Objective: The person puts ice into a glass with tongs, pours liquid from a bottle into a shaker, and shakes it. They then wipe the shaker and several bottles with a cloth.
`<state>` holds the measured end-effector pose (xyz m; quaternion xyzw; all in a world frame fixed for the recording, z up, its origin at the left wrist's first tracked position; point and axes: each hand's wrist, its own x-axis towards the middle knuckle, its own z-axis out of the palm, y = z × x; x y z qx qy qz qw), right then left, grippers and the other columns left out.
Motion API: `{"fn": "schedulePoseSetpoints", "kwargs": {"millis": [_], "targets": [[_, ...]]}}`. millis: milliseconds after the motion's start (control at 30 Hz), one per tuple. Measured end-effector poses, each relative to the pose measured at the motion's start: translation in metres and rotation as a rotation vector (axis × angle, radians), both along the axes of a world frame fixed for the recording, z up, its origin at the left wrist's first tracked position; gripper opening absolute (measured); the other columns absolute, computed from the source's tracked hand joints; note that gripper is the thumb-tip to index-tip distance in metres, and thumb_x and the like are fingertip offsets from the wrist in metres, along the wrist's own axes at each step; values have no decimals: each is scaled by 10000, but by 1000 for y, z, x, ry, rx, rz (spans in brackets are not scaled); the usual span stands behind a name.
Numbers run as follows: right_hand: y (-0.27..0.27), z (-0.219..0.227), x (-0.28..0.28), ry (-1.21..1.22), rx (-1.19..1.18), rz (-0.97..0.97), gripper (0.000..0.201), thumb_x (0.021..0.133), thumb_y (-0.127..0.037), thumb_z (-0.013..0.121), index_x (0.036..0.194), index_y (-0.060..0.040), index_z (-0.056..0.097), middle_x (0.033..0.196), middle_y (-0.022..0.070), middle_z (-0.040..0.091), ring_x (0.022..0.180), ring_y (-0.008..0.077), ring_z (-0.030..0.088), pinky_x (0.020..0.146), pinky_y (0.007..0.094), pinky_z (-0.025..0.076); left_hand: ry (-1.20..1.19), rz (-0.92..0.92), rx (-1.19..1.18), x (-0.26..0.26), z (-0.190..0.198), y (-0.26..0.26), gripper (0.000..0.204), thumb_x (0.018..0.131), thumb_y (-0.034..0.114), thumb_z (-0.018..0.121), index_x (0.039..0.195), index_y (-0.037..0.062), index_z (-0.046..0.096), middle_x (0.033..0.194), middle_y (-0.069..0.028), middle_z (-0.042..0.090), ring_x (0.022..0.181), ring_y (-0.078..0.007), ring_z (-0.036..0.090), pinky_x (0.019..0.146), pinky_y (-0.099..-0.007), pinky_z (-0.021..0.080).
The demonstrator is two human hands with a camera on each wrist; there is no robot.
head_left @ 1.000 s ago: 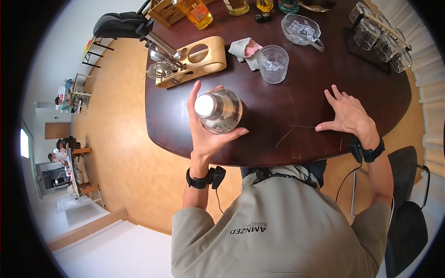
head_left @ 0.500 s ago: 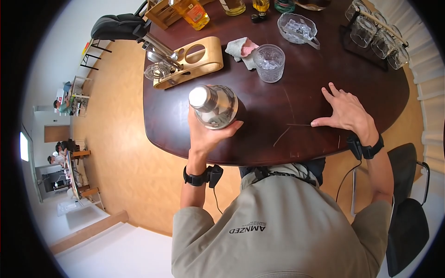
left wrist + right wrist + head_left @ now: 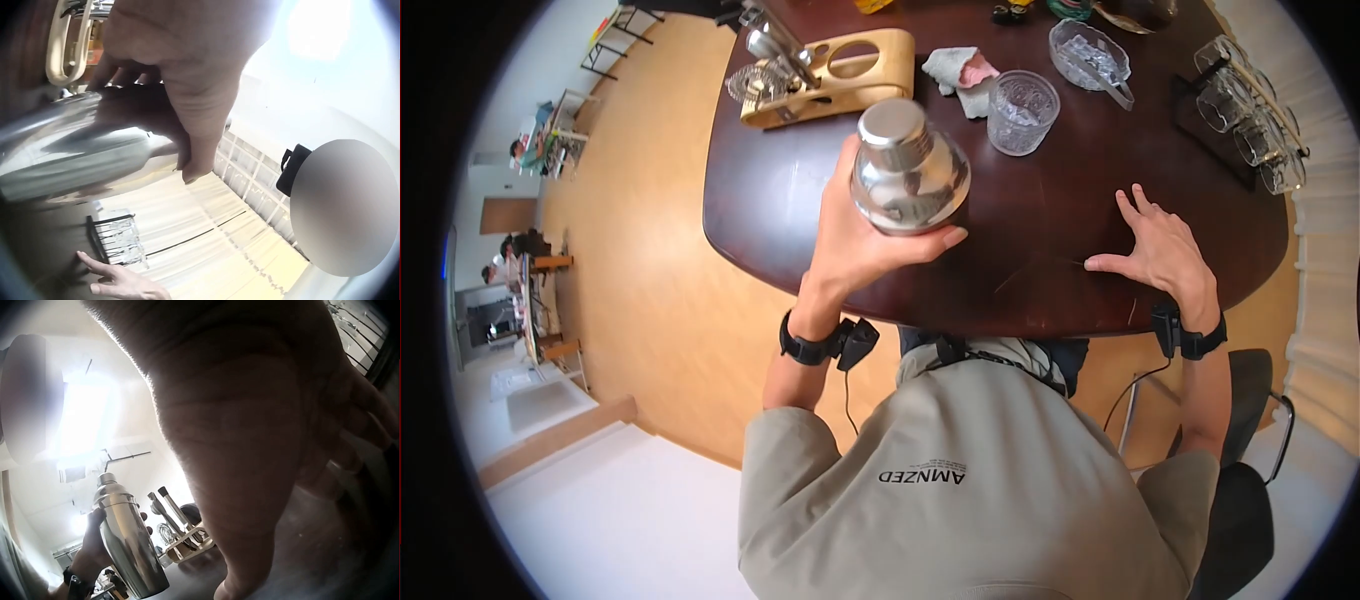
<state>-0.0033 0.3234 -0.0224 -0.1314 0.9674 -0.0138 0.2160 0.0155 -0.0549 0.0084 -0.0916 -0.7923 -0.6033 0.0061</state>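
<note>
A polished steel cocktail shaker (image 3: 910, 180), capped at the top, is in my left hand (image 3: 850, 225), whose thumb and fingers wrap round its body. In the right wrist view the shaker (image 3: 128, 537) leans slightly, its base raised and its cap upward. The left wrist view shows the thumb and several fingers on opposite sides of the metal body. My right hand (image 3: 1160, 250) is at the right near side of the table, its fingers spread and holding nothing. A cut-glass tumbler (image 3: 1022, 115) with ice stands beyond and between the hands.
A wooden bar-tool stand (image 3: 890, 75) with a strainer is at the far left. Near the tumbler lies a grey-and-pink cloth (image 3: 960, 75). An ice bowl (image 3: 1090, 55) with tongs and a rack of glasses (image 3: 1250, 115) stand to the right. Bottles line the back.
My left hand has tightened round the shaker and raised it toward the head camera. The head view has shifted a little. My right hand keeps its spread pose.
</note>
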Motion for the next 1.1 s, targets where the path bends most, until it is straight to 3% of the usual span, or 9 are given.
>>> {"fn": "schedulePoseSetpoints", "kwargs": {"millis": [267,567,867,1100], "targets": [[-9,9,-1,11,51,2,1297,667,-875,737,1546,40,469,1589,338,428,1293,458,614,1082,514,510,106,20,-48,1,2,0,994,605,285,1012,1398,-10,491,1235,-107,697,1149,-195,672,1015,-357,528],[-11,10,-1,33,46,7,1279,665,-855,759,1532,45,488,1577,341,441,1289,464,617,1072,515,517,138,-7,-32,-2,0,-6,999,609,294,1013,1411,3,493,1261,-111,689,1172,-205,669,1037,-368,519],[-11,11,-1,23,36,-3,1291,657,-852,765,1529,57,486,1582,353,427,1316,471,597,1104,511,492,147,-13,-25,-3,1,-6,1006,610,287,1013,1415,-6,485,1236,-104,699,1148,-194,674,1023,-361,527],[-4,3,0,44,-4,-7,1310,654,-881,738,1528,60,484,1591,361,405,1326,497,577,1117,503,482,45,3,28,-5,4,-4,918,608,187,1010,1355,6,508,1173,-73,706,1084,-162,684,975,-335,552]]}}
